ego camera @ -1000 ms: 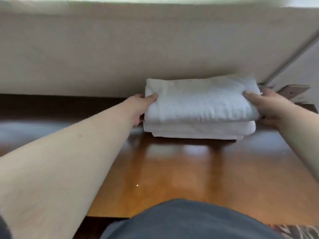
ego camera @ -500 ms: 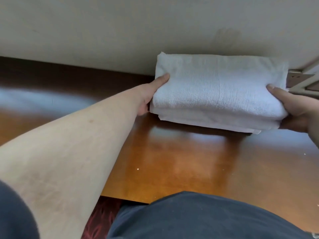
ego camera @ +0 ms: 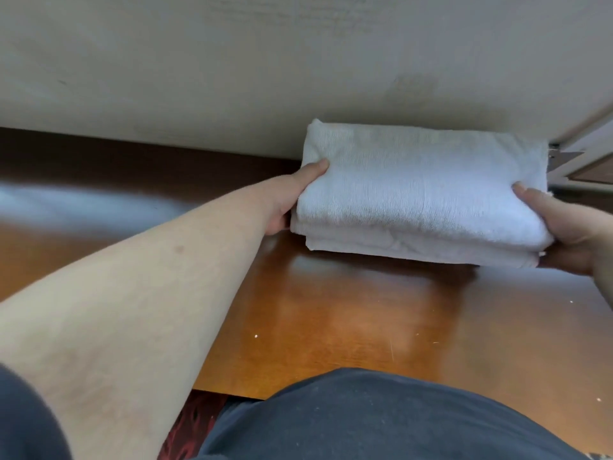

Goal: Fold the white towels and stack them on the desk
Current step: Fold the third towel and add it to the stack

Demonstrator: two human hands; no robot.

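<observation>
White towel stack (ego camera: 421,190): thick, ribbed terry, layered folds, against the wall on the surface (ego camera: 365,327). Left hand (ego camera: 292,197) and right hand (ego camera: 570,234) each hold a closed grip on its ends.

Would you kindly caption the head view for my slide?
Both hands, left hand and right hand, grip a stack of folded white towels on the wooden desk.

Your left arm (ego camera: 142,293) is bare from the upper arm down to the wrist, long and smooth, with a small dark mark on the forearm. A dark, short sleeve (ego camera: 23,416) shows at your left shoulder in the lower corner. Your left hand (ego camera: 292,197) and right hand (ego camera: 574,234) wear no gloves, rings or watch. Your dark grey-blue top (ego camera: 381,419) fills the lower middle, plain fabric with no print.
</observation>
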